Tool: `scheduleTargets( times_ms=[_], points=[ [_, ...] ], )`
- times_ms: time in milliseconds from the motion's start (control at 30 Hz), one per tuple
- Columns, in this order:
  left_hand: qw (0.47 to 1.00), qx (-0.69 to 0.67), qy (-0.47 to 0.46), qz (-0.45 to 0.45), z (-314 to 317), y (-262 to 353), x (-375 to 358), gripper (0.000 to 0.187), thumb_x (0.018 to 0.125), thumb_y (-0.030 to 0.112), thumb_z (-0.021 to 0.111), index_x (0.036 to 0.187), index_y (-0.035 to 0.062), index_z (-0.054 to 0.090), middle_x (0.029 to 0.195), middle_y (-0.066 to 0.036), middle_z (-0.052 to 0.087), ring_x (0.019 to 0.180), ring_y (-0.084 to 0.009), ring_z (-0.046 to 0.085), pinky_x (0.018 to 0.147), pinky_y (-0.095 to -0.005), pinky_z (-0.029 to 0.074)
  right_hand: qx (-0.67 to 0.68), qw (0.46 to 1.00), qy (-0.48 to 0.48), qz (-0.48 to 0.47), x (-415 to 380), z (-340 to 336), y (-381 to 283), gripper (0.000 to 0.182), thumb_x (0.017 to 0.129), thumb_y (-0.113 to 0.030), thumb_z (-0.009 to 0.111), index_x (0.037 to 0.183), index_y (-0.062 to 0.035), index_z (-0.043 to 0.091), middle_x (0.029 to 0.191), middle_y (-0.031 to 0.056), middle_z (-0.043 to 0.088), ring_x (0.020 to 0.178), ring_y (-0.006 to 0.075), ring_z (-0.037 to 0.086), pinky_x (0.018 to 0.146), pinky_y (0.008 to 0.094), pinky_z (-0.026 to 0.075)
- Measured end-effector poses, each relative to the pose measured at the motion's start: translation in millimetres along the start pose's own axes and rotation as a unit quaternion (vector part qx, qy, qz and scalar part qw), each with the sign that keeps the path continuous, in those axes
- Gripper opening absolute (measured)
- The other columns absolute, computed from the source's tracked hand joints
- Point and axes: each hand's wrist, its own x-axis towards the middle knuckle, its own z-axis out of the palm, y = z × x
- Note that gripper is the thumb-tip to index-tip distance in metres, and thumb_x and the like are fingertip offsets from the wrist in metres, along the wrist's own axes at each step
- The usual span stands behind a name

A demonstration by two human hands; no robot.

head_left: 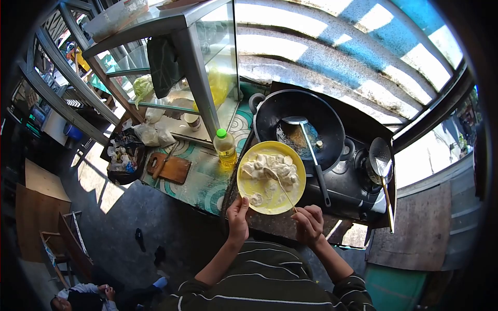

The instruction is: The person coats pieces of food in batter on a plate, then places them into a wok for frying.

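Note:
My left hand (239, 218) grips the near-left rim of a yellow bowl (248, 195), thumb up against its side. Inside the bowl are pale pieces coated in white batter (282, 171). A spoon (279, 181) with a thin handle dips into the batter, and my right hand (309, 224) is closed on the handle's end. Just behind the bowl, a black wok (326, 111) sits on the stove, with some oil and a small pale piece in it. A spatula (313, 151) with a black handle leans across the wok's near rim.
An oil bottle (225, 147) with a green cap stands left of the bowl. Beyond it are a cutting board (174, 168), a glass cabinet (199, 72) and a bag of waste (126, 161). A skimmer (380, 155) rests at the stove's right. A person (85, 298) sits at lower left.

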Motion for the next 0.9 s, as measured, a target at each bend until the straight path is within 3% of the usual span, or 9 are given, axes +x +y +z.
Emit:
scheduleTargets(
  times_ms=[133, 267, 333, 500, 667, 767, 900],
  points=[
    [1.0, -0.019, -0.001, -0.012, -7, 1, 1, 0.025, 0.088, 0.02, 0.046, 0.098, -0.0015, 0.053, 0.088, -0.003, 0.058, 0.075, -0.0062, 0.055, 0.066, -0.019, 0.044, 0.006, 1.0, -0.013, 0.012, -9, -6, 3, 0.006, 0.073, -0.003, 0.053, 0.079, -0.0025, 0.053, 0.078, 0.0085, 0.058, 0.07, 0.0213, 0.051, 0.062, 0.0328, 0.04],
    [0.999, -0.033, -0.001, -0.027, -13, 4, 6, 0.026, 0.087, 0.021, 0.046, 0.099, -0.0011, 0.053, 0.09, -0.003, 0.057, 0.078, -0.0068, 0.055, 0.068, -0.0203, 0.045, 0.057, 0.994, 0.021, 0.091, -15, -6, 3, 0.008, 0.081, -0.005, 0.047, 0.077, -0.0016, 0.053, 0.072, 0.0093, 0.058, 0.069, 0.0211, 0.051, 0.062, 0.0319, 0.04],
    [0.999, -0.034, -0.006, -0.029, -12, 5, 9, 0.026, 0.087, 0.021, 0.046, 0.1, -0.001, 0.052, 0.09, -0.003, 0.057, 0.079, -0.0069, 0.055, 0.068, -0.0207, 0.045, 0.091, 0.964, 0.11, 0.223, -16, 0, 6, 0.012, 0.083, -0.005, 0.044, 0.076, -0.0004, 0.053, 0.072, 0.0095, 0.058, 0.069, 0.0205, 0.05, 0.063, 0.031, 0.041],
    [1.0, 0.006, -0.017, -0.011, -14, 3, 10, 0.027, 0.087, 0.021, 0.046, 0.102, -0.0005, 0.052, 0.093, -0.004, 0.057, 0.081, -0.0076, 0.055, 0.07, -0.0208, 0.045, 0.156, 0.934, 0.113, 0.301, -19, 9, -6, 0.017, 0.084, -0.004, 0.039, 0.077, 0.001, 0.053, 0.072, 0.0109, 0.058, 0.071, 0.0205, 0.049, 0.067, 0.0286, 0.041],
    [0.999, -0.001, -0.024, -0.029, -16, 8, 8, 0.027, 0.088, 0.02, 0.045, 0.102, -0.0008, 0.051, 0.093, -0.005, 0.057, 0.082, -0.0081, 0.055, 0.072, -0.0215, 0.045, 0.231, 0.91, 0.126, 0.321, -28, -5, 10, 0.015, 0.084, -0.005, 0.041, 0.078, 0.0011, 0.053, 0.075, 0.0106, 0.058, 0.072, 0.0205, 0.05, 0.067, 0.0286, 0.041],
    [0.999, 0.002, -0.039, -0.027, -16, 9, 7, 0.027, 0.088, 0.02, 0.045, 0.102, -0.0013, 0.051, 0.093, -0.005, 0.057, 0.082, -0.0088, 0.056, 0.072, -0.022, 0.046, 0.104, 0.97, 0.08, 0.203, -28, -10, 18, 0.012, 0.083, -0.004, 0.044, 0.078, 0.0005, 0.054, 0.075, 0.0101, 0.059, 0.072, 0.0214, 0.05, 0.066, 0.0299, 0.042],
    [0.997, -0.029, -0.061, -0.046, -19, 11, 10, 0.026, 0.088, 0.02, 0.045, 0.101, -0.0016, 0.051, 0.093, -0.006, 0.058, 0.083, -0.0101, 0.056, 0.073, -0.0227, 0.046, 0.158, 0.967, 0.049, 0.191, -33, -15, 9, 0.013, 0.084, -0.007, 0.044, 0.079, 0.0, 0.053, 0.071, 0.01, 0.06, 0.07, 0.0217, 0.051, 0.065, 0.0304, 0.042]
  ],
)
